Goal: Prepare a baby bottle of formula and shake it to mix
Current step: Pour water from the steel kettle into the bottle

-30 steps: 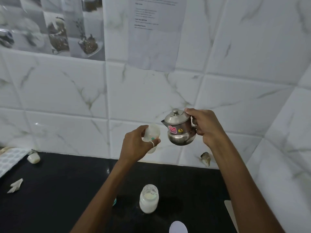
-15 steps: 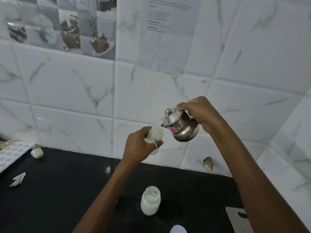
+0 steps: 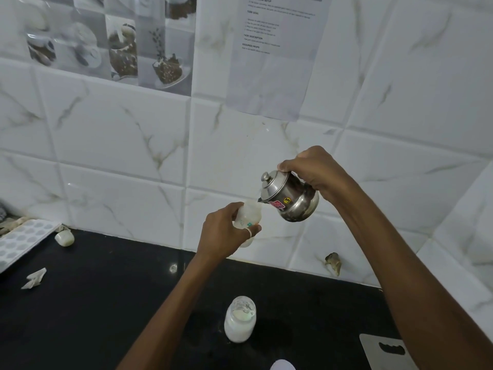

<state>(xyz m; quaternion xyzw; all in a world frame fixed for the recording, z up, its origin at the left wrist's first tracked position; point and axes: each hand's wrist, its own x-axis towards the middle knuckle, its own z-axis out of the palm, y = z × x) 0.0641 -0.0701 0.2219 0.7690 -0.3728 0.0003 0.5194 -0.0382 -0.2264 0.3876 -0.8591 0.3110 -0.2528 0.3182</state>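
Note:
My left hand (image 3: 224,233) grips a small translucent baby bottle (image 3: 249,216), held upright in the air above the black counter (image 3: 106,303). A little steel kettle (image 3: 289,200) with a lid and a red sticker is in my right hand (image 3: 312,168), tipped to the left so its spout touches the bottle's open mouth. No stream of liquid is discernible. Lower down, a second open jar (image 3: 240,319) with white powder or milk stands on the counter.
White marble tiles form the wall behind and to the right. A patterned white tray (image 3: 21,241), a small cap-like piece (image 3: 64,237) and a crumpled paper scrap (image 3: 34,277) lie at the left. A grey cutting board corner (image 3: 384,351) shows bottom right, a white round object (image 3: 282,365) at the bottom edge.
The kettle has gone from upright to tilted left, its spout brought down onto the bottle's mouth. My left hand has kept the bottle nearly still.

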